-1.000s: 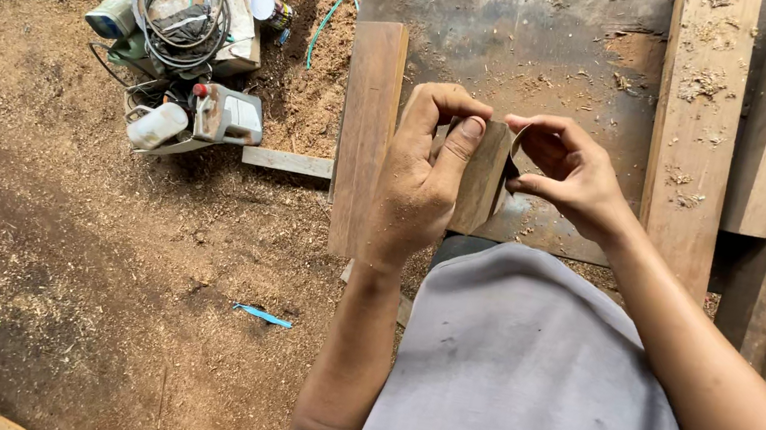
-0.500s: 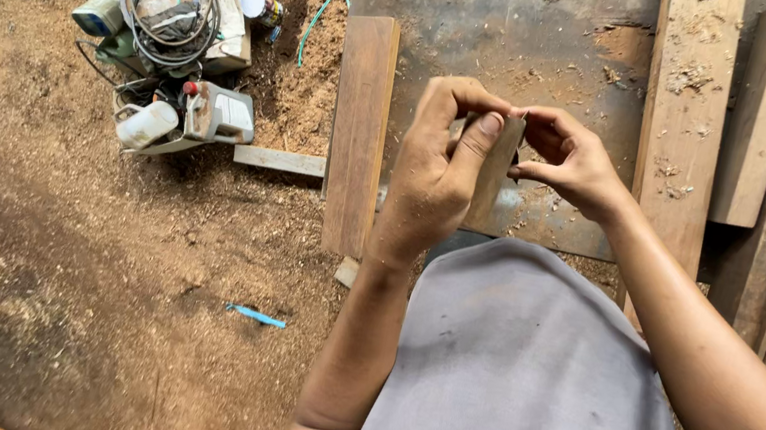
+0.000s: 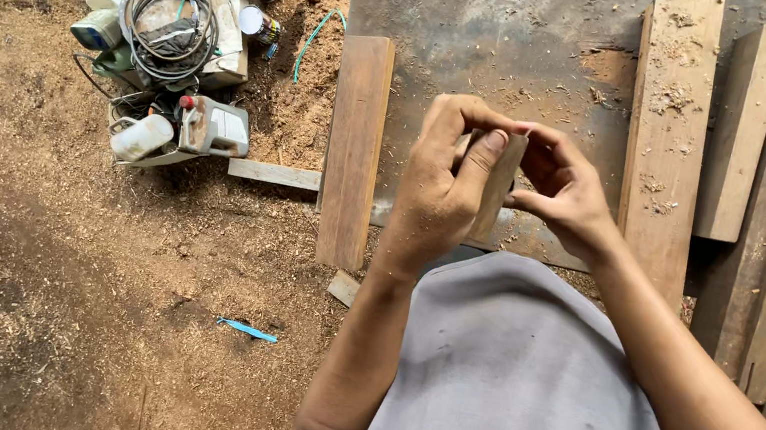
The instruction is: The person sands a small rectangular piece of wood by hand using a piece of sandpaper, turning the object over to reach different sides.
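We keep the small wood block (image 3: 499, 184) raised over the metal sheet (image 3: 492, 29); left hand (image 3: 443, 189) fingers pinching it, right hand (image 3: 563, 196) fingertips now gripping its far edge, barely shifted.

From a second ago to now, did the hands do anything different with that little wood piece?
Hardly. The left hand and right hand still hold the small wood block between them; the right fingers look a little more curled at its top edge. Nothing was let go or picked up. The plank, the pile of tools and cable and the blue scrap lie as they did; only the camera shifted slightly.
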